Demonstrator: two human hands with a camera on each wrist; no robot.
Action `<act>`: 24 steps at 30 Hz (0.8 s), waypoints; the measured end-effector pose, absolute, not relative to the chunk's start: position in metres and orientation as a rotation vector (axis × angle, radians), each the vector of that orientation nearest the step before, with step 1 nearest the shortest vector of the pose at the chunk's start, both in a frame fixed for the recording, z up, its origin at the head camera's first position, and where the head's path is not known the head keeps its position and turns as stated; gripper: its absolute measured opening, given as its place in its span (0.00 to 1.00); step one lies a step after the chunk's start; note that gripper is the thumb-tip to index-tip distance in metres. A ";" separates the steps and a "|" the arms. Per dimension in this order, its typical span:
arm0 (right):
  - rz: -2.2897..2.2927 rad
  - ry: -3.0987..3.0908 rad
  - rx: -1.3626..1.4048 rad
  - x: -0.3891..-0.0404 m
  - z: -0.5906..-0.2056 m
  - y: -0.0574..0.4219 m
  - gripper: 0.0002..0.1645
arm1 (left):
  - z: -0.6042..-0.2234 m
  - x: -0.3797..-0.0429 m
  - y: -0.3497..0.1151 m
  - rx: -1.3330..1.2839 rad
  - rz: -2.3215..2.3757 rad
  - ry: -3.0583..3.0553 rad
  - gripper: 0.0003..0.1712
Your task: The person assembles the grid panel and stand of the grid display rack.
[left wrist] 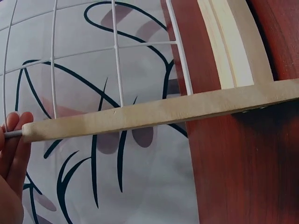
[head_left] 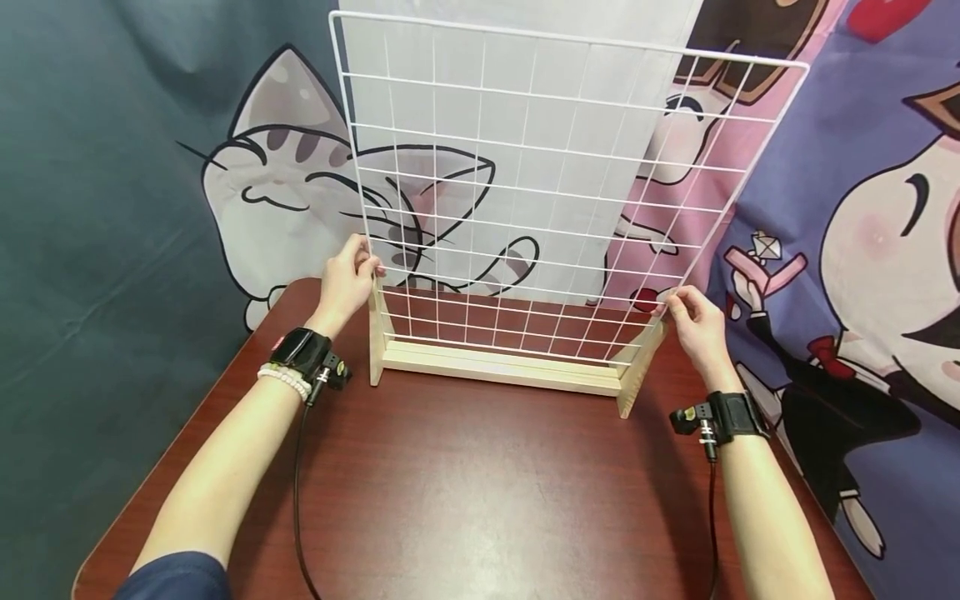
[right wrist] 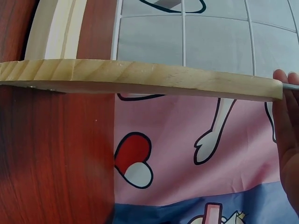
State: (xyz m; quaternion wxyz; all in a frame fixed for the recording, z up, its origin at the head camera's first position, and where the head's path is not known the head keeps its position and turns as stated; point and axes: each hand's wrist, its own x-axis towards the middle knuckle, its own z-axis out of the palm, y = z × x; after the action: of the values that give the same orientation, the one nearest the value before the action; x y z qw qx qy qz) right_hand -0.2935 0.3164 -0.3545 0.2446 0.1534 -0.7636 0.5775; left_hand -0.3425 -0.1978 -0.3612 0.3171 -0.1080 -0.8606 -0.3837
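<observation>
A white wire grid panel (head_left: 517, 32) stands upright, its lower part between the two side pieces of a pale wooden stand (head_left: 498, 370). My left hand (head_left: 348, 275) grips the panel's left side wire, just above the top of the left side piece (left wrist: 140, 112). On the other side, my right hand (head_left: 697, 325) pinches the right side wire at the top of the right side piece (right wrist: 163, 79). In both wrist views, fingers curl round the wire where it leaves the wood. The lowest grid wires sit close above the stand's crossbar.
The stand is on a reddish-brown wooden table (head_left: 465, 475). Behind it hangs a cloth with a cartoon cat (head_left: 277, 192), and more printed cloth (head_left: 862, 250) lines the right side. A black cable (head_left: 298, 500) runs down from each wrist camera.
</observation>
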 end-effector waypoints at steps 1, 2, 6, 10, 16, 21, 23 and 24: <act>1.586 -2.081 0.421 -0.293 -0.355 0.317 0.08 | -0.362 -0.342 -0.196 -0.275 -1.004 -2.251 0.06; 1.586 -2.079 0.423 -0.293 -0.355 0.318 0.07 | -0.363 -0.342 -0.195 -0.261 -0.995 -2.241 0.06; 1.584 -2.071 0.408 -0.291 -0.356 0.318 0.06 | -0.369 -0.339 -0.191 -0.178 -0.941 -2.240 0.06; 1.605 -2.062 0.408 -0.291 -0.358 0.317 0.10 | -0.374 -0.334 -0.192 -0.129 -0.926 -2.275 0.06; 1.628 -2.030 0.335 -0.292 -0.360 0.312 0.13 | -0.373 -0.331 -0.193 -0.134 -0.934 -2.276 0.07; 1.660 -2.018 0.313 -0.294 -0.350 0.312 0.18 | -0.374 -0.329 -0.193 -0.130 -0.911 -2.277 0.07; 1.696 -1.980 0.369 -0.299 -0.340 0.312 0.20 | -0.373 -0.329 -0.194 -0.134 -0.895 -2.276 0.07; 1.708 -1.955 0.411 -0.302 -0.334 0.311 0.20 | -0.373 -0.330 -0.195 -0.136 -0.888 -2.273 0.07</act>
State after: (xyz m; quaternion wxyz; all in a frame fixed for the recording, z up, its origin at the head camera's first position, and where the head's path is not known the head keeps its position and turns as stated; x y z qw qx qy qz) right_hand -0.3017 0.3110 -0.3344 0.2540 0.1511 -0.7195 0.6284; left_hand -0.3297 -0.1950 -0.3727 0.3420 -0.0522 -0.8739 -0.3414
